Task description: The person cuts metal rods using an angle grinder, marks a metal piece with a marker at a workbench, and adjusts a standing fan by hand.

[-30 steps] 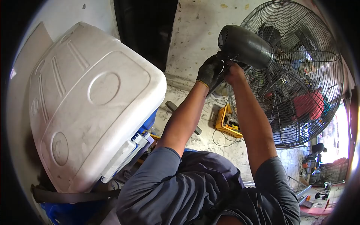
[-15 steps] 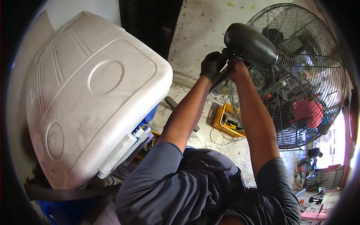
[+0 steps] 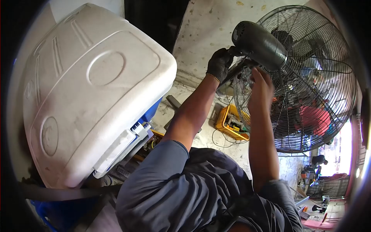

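A large wall-type fan with a round wire cage (image 3: 297,116) and a dark motor housing (image 3: 261,44) fills the upper right. My left hand (image 3: 219,65), in a dark glove, is closed around the dark bracket (image 3: 235,51) just under the rear of the motor. A dark arm or pole (image 3: 236,69) slopes down from there, passing beside the glove. Bare and smeared by motion, my right hand (image 3: 262,87) is in front of the cage, just below the motor. Its fingertips point up near the mount; whether they hold anything is not visible.
At left stands a bulky off-white plastic cover (image 3: 104,92) with blue and white parts beneath it. A yellow crate (image 3: 232,123) holding small items and a cable sits on the stained floor. Beyond the cage, a person in red (image 3: 315,120) is partly visible. Clutter lines the lower right.
My right hand has come away from the bracket, moving down and slightly right. The left hand stays at the bracket. The view has shifted slightly.
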Action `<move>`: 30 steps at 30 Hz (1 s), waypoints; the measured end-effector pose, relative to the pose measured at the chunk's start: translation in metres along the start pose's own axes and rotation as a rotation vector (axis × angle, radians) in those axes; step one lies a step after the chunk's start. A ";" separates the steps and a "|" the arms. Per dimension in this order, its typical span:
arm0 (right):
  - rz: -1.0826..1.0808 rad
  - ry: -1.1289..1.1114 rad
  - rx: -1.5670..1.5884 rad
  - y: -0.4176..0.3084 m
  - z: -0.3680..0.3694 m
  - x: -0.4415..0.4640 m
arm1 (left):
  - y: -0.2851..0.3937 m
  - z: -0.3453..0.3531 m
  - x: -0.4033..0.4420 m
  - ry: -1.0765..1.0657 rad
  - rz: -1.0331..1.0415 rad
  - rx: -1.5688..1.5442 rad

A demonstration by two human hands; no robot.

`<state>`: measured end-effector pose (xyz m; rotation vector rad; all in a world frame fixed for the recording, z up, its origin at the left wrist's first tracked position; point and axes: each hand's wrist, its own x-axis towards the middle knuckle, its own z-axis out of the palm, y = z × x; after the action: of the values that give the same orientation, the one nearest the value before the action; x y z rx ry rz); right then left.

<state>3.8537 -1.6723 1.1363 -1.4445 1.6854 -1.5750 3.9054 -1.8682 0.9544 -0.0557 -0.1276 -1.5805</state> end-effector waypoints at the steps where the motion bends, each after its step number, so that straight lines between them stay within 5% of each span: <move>1: -0.203 -0.053 -0.295 -0.054 -0.024 -0.037 | 0.002 0.009 -0.001 0.063 -0.004 -0.026; 2: -0.366 -0.039 -0.199 -0.072 -0.049 -0.060 | 0.002 0.006 0.002 0.049 -0.006 -0.019; 3: -1.001 -0.017 -0.388 -0.080 -0.085 -0.049 | 0.000 0.002 0.010 0.033 -0.013 -0.013; 4: -1.015 0.146 -0.265 -0.089 -0.114 -0.056 | -0.003 0.000 0.013 0.015 -0.022 -0.008; 5: -1.057 0.346 -0.642 -0.116 -0.154 -0.050 | 0.001 0.009 0.007 -0.009 -0.029 -0.033; 6: -1.074 0.577 -1.006 -0.143 -0.194 -0.045 | 0.000 0.012 0.005 0.027 -0.020 -0.032; 7: -0.853 0.706 -1.070 -0.153 -0.215 -0.038 | 0.001 0.016 0.005 0.060 -0.008 -0.029; 10: -0.831 0.416 -0.900 -0.148 -0.287 0.014 | 0.002 0.021 0.011 0.059 -0.014 0.017; 17: -0.601 0.344 -0.836 -0.132 -0.282 0.033 | 0.005 0.035 -0.003 0.139 0.031 0.005; 27: -0.651 0.391 -0.654 -0.118 -0.290 0.039 | -0.001 0.004 0.023 -0.079 -0.015 0.061; 30: -0.865 0.369 -0.779 -0.111 -0.289 0.032 | 0.002 0.005 0.023 -0.138 -0.017 0.072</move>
<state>3.6429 -1.5450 1.3262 -2.6836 2.1838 -1.7225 3.9064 -1.8906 0.9617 -0.1083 -0.2933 -1.5874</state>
